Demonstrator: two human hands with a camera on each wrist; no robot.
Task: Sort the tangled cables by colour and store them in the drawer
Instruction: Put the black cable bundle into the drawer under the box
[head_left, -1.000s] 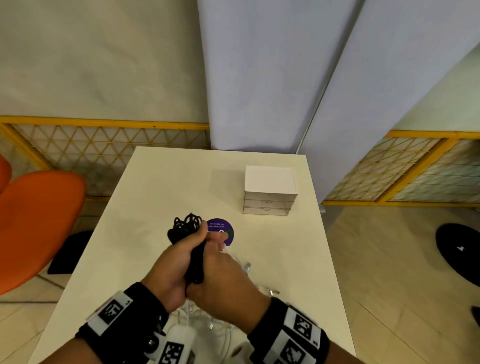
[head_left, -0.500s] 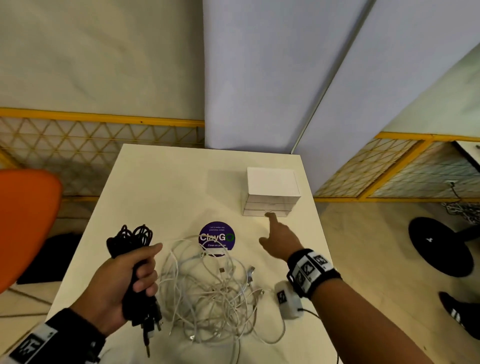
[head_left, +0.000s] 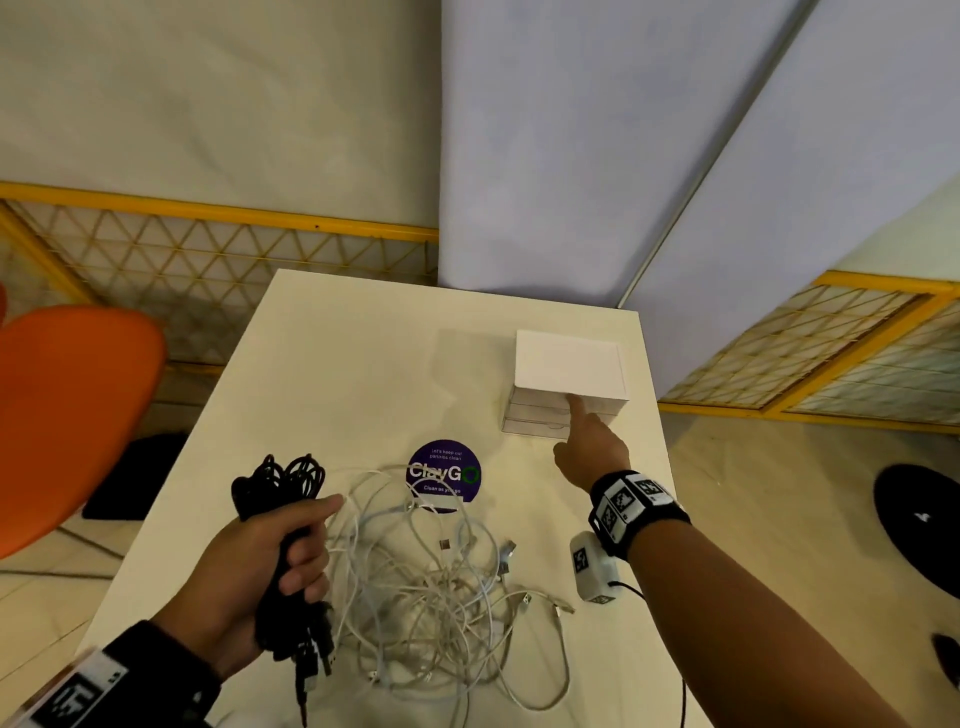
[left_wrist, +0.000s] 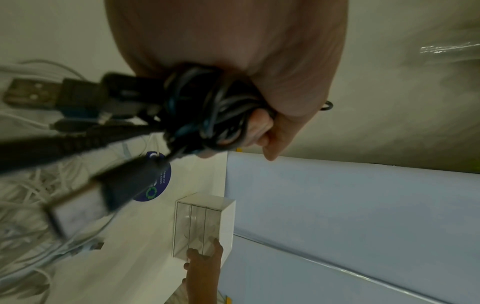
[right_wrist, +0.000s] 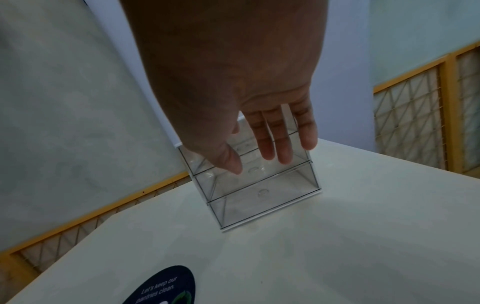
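An orange chair (head_left: 67, 421) stands at nine o'clock off the table (head_left: 332, 374). The left hand (head_left: 249, 587), at seven o'clock, grips a bundle of black cables (head_left: 280, 488), plugs dangling below the fist. Just right of it the white cables (head_left: 431, 577) lie tangled at six o'clock, overlapping a purple sticker (head_left: 444, 475). At one o'clock the right hand (head_left: 589, 447) reaches with straight, spread fingers (right_wrist: 267, 142) to the front of the closed drawer box (head_left: 569, 364).

Left grip (head_left: 260, 577) clenched, right (head_left: 589, 447) outstretched
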